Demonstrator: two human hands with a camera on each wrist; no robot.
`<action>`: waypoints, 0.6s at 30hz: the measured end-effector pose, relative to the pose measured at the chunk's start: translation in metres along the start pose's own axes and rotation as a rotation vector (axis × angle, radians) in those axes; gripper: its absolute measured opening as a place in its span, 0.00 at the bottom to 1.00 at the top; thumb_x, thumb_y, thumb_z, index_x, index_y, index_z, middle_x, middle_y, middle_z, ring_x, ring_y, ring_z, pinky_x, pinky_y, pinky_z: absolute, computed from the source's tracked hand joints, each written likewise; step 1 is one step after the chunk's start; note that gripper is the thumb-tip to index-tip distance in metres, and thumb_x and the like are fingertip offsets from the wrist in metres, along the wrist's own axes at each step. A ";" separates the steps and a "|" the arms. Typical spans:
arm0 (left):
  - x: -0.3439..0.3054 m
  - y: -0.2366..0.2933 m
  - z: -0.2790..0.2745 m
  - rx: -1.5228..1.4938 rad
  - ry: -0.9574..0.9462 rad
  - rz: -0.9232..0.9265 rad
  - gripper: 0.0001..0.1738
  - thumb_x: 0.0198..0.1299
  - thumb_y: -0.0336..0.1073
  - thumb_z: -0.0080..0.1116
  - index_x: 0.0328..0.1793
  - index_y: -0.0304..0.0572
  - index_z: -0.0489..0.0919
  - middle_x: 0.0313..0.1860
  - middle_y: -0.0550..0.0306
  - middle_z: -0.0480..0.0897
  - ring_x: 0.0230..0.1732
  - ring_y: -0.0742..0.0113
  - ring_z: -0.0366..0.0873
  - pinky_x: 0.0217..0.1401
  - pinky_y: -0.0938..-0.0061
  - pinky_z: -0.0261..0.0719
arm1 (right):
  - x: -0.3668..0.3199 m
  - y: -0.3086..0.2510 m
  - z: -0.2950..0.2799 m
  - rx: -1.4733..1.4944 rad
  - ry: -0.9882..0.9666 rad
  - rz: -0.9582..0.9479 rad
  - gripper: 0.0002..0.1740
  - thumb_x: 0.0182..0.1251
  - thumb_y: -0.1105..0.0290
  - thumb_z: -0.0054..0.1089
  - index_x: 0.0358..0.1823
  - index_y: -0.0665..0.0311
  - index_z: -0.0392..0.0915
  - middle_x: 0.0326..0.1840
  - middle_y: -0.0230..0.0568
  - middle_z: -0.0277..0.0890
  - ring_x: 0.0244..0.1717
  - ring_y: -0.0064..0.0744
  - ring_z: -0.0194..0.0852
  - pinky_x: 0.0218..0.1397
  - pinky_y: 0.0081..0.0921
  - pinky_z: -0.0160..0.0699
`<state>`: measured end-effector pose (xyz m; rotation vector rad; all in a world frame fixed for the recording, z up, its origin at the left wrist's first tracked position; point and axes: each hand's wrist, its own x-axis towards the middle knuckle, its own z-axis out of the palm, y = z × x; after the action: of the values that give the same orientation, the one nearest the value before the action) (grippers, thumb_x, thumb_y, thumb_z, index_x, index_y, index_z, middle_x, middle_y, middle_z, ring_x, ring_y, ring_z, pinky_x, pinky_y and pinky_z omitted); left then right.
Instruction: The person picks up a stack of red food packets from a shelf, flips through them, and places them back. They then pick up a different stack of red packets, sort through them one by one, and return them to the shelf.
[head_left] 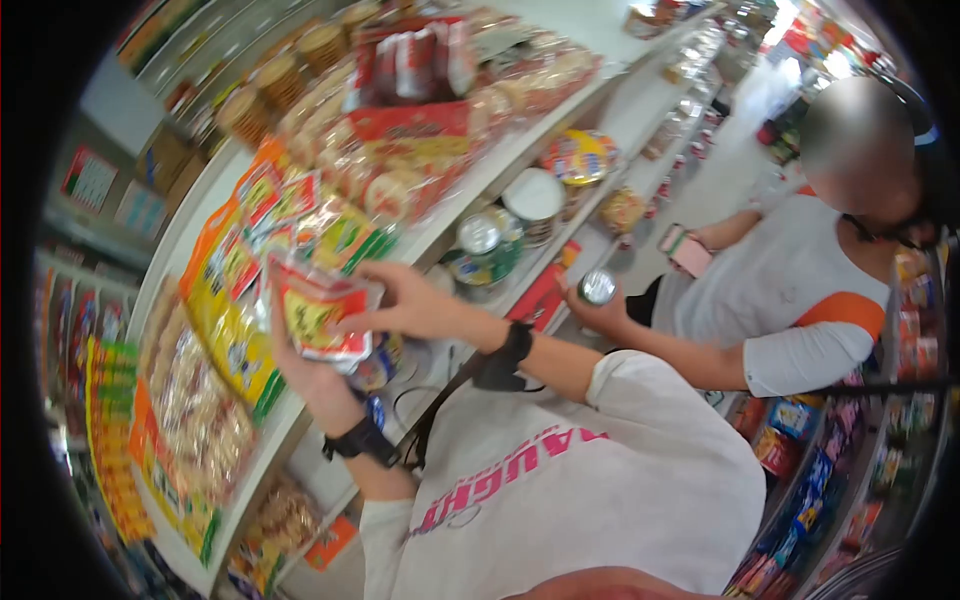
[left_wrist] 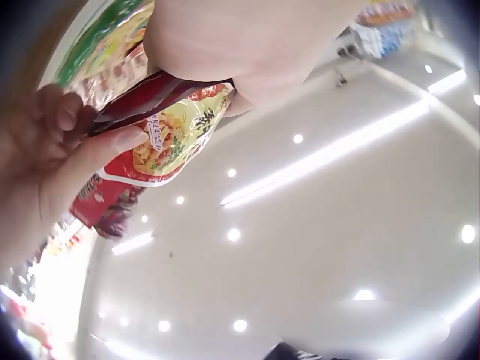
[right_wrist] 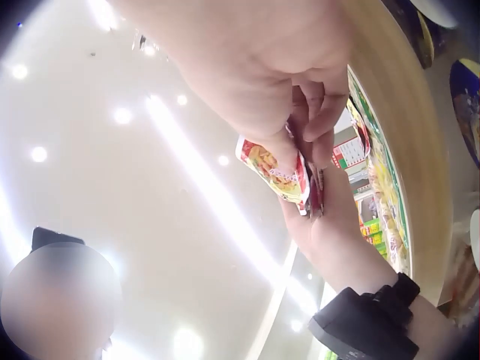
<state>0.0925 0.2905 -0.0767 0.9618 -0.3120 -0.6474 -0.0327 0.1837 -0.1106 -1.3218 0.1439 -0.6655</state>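
Observation:
Several small red-and-yellow packets [head_left: 322, 312] are held together in front of the shelf. The left hand [head_left: 312, 378] grips them from below and behind, its fingers partly hidden. From the other side, the right hand [head_left: 425, 305] pinches the packets between thumb and fingers. In the left wrist view, a packet [left_wrist: 176, 142] with a food picture slants between the left hand [left_wrist: 225, 45] and the right thumb. The right wrist view shows the packet [right_wrist: 271, 174] below the right hand [right_wrist: 255, 75]. Similar packets [head_left: 262, 195] lie on yellow bags just beyond.
A curved white shelf [head_left: 500, 165] carries large clear bags [head_left: 400, 190] and a red tray [head_left: 410, 120] of packets. Cans [head_left: 480, 235] and tubs stand on the level below. At right, another person [head_left: 780, 290] holds a can [head_left: 597, 287] and a phone [head_left: 685, 250].

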 end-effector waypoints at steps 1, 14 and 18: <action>0.018 -0.010 -0.023 -0.229 -0.049 -0.140 0.30 0.82 0.48 0.50 0.82 0.38 0.70 0.71 0.45 0.81 0.59 0.50 0.88 0.55 0.56 0.93 | -0.001 0.000 0.001 0.045 -0.029 0.030 0.24 0.65 0.67 0.83 0.55 0.65 0.77 0.47 0.34 0.84 0.31 0.16 0.81 0.28 0.19 0.79; 0.018 -0.015 -0.023 -0.537 -0.173 -0.295 0.25 0.79 0.35 0.59 0.78 0.38 0.74 0.69 0.48 0.83 0.65 0.55 0.85 0.68 0.59 0.86 | -0.009 -0.012 -0.005 0.076 0.004 0.109 0.27 0.63 0.69 0.84 0.58 0.66 0.77 0.46 0.32 0.85 0.36 0.18 0.85 0.35 0.17 0.83; 0.015 0.003 -0.014 -0.314 0.022 0.103 0.24 0.75 0.31 0.64 0.74 0.36 0.74 0.65 0.48 0.85 0.63 0.57 0.87 0.63 0.60 0.89 | -0.008 -0.021 0.000 -0.420 0.112 -0.120 0.38 0.59 0.62 0.87 0.66 0.69 0.75 0.57 0.44 0.86 0.56 0.32 0.87 0.55 0.28 0.86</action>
<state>0.1127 0.2912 -0.0820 0.6482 -0.2302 -0.5705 -0.0466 0.1863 -0.0931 -1.7054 0.3097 -0.8420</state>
